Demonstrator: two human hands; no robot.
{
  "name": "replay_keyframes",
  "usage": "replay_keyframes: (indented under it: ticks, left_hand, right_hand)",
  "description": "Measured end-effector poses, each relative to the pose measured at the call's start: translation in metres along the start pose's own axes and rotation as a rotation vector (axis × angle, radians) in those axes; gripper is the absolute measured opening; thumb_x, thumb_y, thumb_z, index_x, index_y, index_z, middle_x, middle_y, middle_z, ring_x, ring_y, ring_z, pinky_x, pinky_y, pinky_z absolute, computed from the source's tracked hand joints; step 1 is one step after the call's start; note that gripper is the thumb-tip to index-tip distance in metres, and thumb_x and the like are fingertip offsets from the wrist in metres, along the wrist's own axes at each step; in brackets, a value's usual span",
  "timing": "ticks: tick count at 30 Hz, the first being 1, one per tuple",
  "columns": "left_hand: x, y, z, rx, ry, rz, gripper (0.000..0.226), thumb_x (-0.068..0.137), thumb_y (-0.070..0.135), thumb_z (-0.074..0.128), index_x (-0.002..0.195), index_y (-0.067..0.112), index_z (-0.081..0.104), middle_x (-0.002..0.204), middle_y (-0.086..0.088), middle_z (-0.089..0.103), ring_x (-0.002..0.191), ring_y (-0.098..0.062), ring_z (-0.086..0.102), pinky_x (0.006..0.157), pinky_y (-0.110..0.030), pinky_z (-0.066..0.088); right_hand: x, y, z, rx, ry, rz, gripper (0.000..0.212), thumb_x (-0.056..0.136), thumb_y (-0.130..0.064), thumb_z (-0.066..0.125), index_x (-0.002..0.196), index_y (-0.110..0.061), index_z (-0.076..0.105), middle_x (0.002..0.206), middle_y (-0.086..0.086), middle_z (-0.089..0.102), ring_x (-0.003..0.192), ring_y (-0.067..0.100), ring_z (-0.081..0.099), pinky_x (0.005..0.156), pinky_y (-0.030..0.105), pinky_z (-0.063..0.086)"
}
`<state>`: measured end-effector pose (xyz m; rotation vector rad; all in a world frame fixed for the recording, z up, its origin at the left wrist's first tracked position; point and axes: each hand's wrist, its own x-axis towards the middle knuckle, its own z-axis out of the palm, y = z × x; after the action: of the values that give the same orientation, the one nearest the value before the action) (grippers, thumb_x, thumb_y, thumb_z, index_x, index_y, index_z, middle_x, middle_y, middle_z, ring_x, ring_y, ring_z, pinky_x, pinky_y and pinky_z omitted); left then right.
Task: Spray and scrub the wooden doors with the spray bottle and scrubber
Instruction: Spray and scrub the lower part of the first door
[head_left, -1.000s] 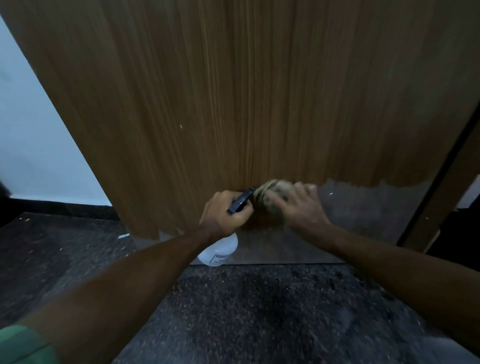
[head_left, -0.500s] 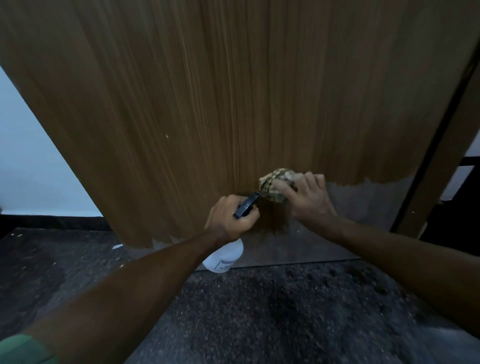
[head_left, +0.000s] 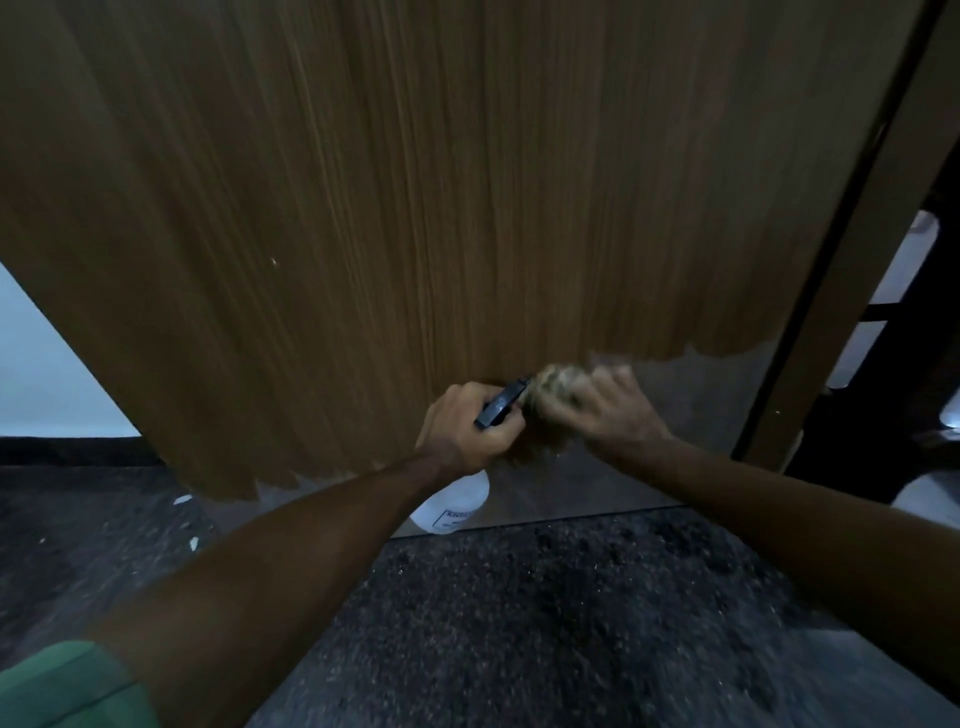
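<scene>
A tall wooden door (head_left: 441, 208) with vertical grain fills the view; its lowest strip is grey and worn. My left hand (head_left: 462, 426) grips a white spray bottle (head_left: 457, 501) by its black trigger head, nozzle toward the door's lower part. My right hand (head_left: 608, 410) presses a greenish-brown scrubber (head_left: 558, 387) against the door, right beside the nozzle. The right hand and scrubber are blurred by motion. Most of the bottle hangs below my left wrist.
The dark speckled floor (head_left: 519, 623) lies under my arms. A white wall (head_left: 47, 374) with a black skirting stands at the left. The door frame (head_left: 852, 291) runs up the right side, with a dim opening beyond it. Small white scraps (head_left: 183, 500) lie on the floor at left.
The right hand with the scrubber has shifted down again on the door's lower part, rubbing up and down. The left hand keeps the bottle in the same spot beside it.
</scene>
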<state>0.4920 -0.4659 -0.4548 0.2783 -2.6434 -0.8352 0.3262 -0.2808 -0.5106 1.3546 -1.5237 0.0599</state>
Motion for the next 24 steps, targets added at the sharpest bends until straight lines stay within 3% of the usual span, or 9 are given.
replay_keyframes:
  ticks: [2,4,8,10,13,15,18,21,24]
  left_hand:
    - [0.002,0.006,0.004,0.002,-0.005,-0.002,0.038,0.084,0.047,0.054,0.073,0.014,0.068,0.066,-0.002,0.071,0.06,-0.021,0.067,0.058,-0.047,0.054]
    - [0.005,0.01,0.007,0.012,-0.009,0.006,0.039,0.083,0.049,0.052,0.074,0.014,0.068,0.067,-0.001,0.071,0.062,-0.02,0.068,0.061,-0.048,0.055]
    - [0.008,0.016,0.013,-0.01,-0.005,0.019,0.04,0.084,0.049,0.054,0.075,0.013,0.067,0.066,-0.003,0.07,0.059,-0.023,0.067,0.059,-0.047,0.055]
    - [0.009,0.019,0.017,0.001,-0.009,0.022,0.04,0.084,0.049,0.053,0.075,0.012,0.068,0.066,-0.003,0.07,0.059,-0.022,0.067,0.059,-0.047,0.054]
    - [0.009,0.022,0.023,0.002,-0.03,0.013,0.039,0.086,0.047,0.054,0.076,0.011,0.068,0.066,-0.003,0.07,0.06,-0.023,0.067,0.059,-0.046,0.054]
    - [0.008,0.026,0.028,0.016,-0.056,0.011,0.036,0.089,0.042,0.058,0.073,0.01,0.063,0.063,-0.004,0.066,0.057,-0.024,0.064,0.055,-0.042,0.048]
    - [0.008,0.032,0.035,0.048,-0.07,0.007,0.039,0.092,0.038,0.065,0.062,0.017,0.05,0.054,0.002,0.054,0.05,-0.019,0.053,0.053,-0.033,0.036]
    - [0.01,0.04,0.044,0.115,-0.089,-0.007,0.04,0.091,0.043,0.067,0.063,0.017,0.057,0.056,0.004,0.059,0.054,-0.017,0.059,0.055,-0.032,0.039]
    - [0.013,0.047,0.051,0.162,-0.11,-0.032,0.043,0.091,0.046,0.068,0.058,0.021,0.058,0.055,0.007,0.058,0.055,-0.013,0.059,0.055,-0.03,0.036]
  right_hand:
    - [-0.027,-0.002,0.007,-0.017,-0.181,-0.263,0.046,0.086,-0.017,0.065,0.13,-0.026,0.054,0.117,0.01,0.048,0.096,0.028,0.047,0.078,0.042,0.041]
    - [-0.03,-0.002,0.003,-0.05,-0.259,-0.316,0.044,0.087,-0.016,0.065,0.128,-0.027,0.054,0.118,0.008,0.051,0.097,0.027,0.049,0.079,0.041,0.039]
    - [-0.003,0.009,-0.012,0.026,-0.004,0.256,0.032,0.099,-0.023,0.05,0.13,-0.019,0.056,0.12,0.013,0.047,0.095,0.032,0.046,0.077,0.042,0.035]
    - [-0.003,0.019,-0.012,0.013,0.074,0.374,0.03,0.104,-0.029,0.048,0.13,-0.019,0.059,0.115,0.015,0.046,0.092,0.032,0.046,0.077,0.043,0.036]
    - [-0.044,0.026,0.0,-0.041,-0.083,-0.069,0.039,0.094,-0.015,0.057,0.132,-0.022,0.053,0.115,0.013,0.045,0.092,0.031,0.043,0.076,0.042,0.035]
    - [-0.071,0.023,0.002,-0.043,-0.243,-0.199,0.046,0.088,-0.018,0.066,0.13,-0.024,0.051,0.119,0.012,0.046,0.095,0.031,0.044,0.078,0.043,0.035]
    - [-0.071,0.031,-0.007,0.019,-0.174,0.068,0.047,0.091,-0.015,0.056,0.137,-0.02,0.048,0.127,0.014,0.045,0.097,0.033,0.045,0.079,0.044,0.034]
    - [-0.046,0.05,-0.026,0.111,-0.027,0.488,0.05,0.09,-0.017,0.058,0.139,-0.014,0.046,0.133,0.016,0.042,0.108,0.037,0.049,0.086,0.047,0.037]
    - [-0.037,0.058,-0.034,0.141,0.037,0.611,0.052,0.087,-0.019,0.055,0.138,-0.013,0.045,0.132,0.015,0.043,0.115,0.035,0.049,0.086,0.046,0.036]
